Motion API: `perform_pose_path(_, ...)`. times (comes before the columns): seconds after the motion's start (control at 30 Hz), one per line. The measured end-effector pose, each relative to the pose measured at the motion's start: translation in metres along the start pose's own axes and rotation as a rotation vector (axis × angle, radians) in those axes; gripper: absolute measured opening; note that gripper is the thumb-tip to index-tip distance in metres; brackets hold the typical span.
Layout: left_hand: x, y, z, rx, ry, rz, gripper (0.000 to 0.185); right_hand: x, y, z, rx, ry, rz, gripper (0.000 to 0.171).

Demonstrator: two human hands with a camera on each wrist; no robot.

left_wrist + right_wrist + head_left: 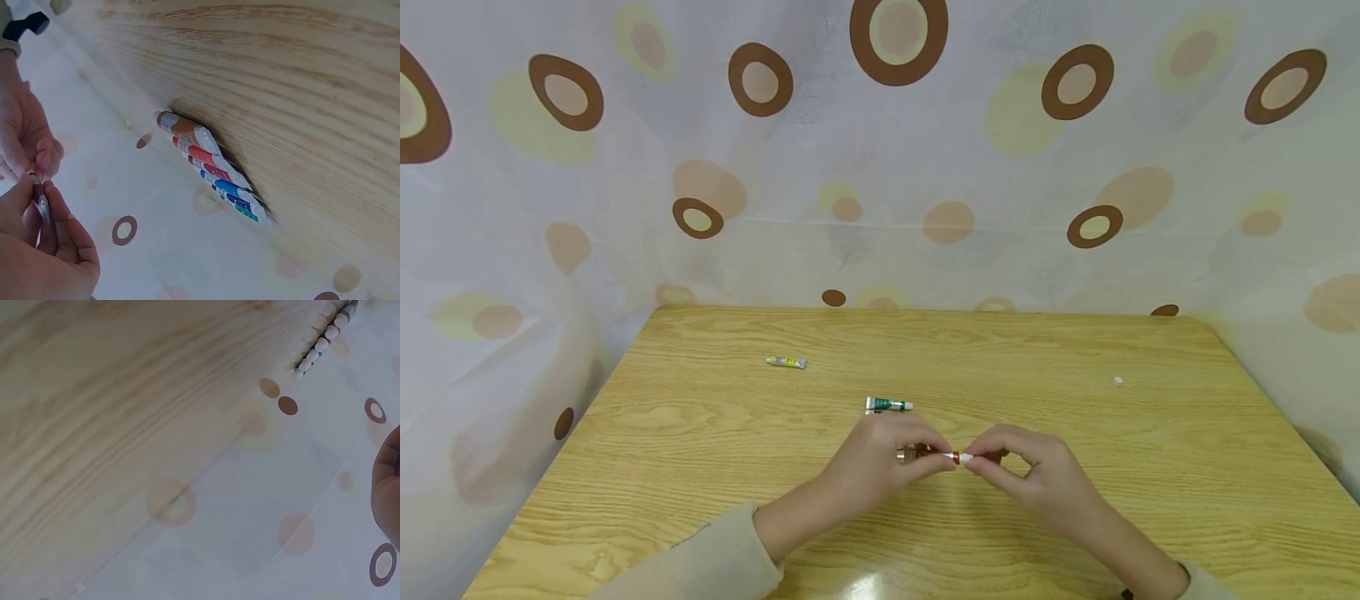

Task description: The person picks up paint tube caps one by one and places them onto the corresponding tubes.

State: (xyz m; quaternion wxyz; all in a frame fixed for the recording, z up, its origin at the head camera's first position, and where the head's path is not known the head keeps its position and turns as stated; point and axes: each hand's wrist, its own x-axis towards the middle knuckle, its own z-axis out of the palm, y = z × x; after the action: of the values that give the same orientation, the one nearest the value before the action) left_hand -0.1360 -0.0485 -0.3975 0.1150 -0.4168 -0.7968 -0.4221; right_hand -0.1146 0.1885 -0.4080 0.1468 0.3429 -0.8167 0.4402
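Near the front middle of the table, my left hand [880, 458] grips a small paint tube [44, 209] with a silvery body and a reddish-brown band. My right hand [1037, 471] meets it end to end, pinching the tube's white cap [966, 458] between thumb and fingertips. Beyond the left hand lies a green paint tube [889, 405]. It belongs with a tight row of tubes in the left wrist view, including a brown tube [186, 130], a red tube [201, 154] and a blue tube [224, 183]. The left hand hides most of that row from the head view.
A yellow paint tube [786, 362] lies apart at the back left of the wooden table [1000, 358]. Toward the back right sits a small white piece [1117, 381]. Behind the table hangs a white curtain [895, 158] patterned with brown and cream circles.
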Motion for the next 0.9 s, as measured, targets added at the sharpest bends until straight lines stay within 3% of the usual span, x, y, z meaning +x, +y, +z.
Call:
perform_pose_path(0.13, 0.0008, 0.0002, 0.0017, 0.044, 0.017, 0.053, 0.006, -0.0011, 0.0013, -0.0007, 0.011, -0.030, 0.044, 0.025)
perform_pose_path(0.43, -0.0009, -0.0005, 0.0015, -0.050, -0.005, -0.058, 0.010, -0.0010, 0.0013, 0.0016, -0.031, 0.022, 0.041, 0.021)
perform_pose_path(0.67, -0.0018, -0.0024, 0.0010, -0.155, -0.022, -0.180, 0.010, -0.0026, 0.0038, -0.0008, -0.070, 0.045, -0.029, 0.034)
perform_pose_path(0.9, -0.0009, -0.0023, -0.0006, -0.184, -0.034, -0.207, 0.011, -0.0009, 0.0082, -0.0003, -0.069, 0.058, -0.117, 0.036)
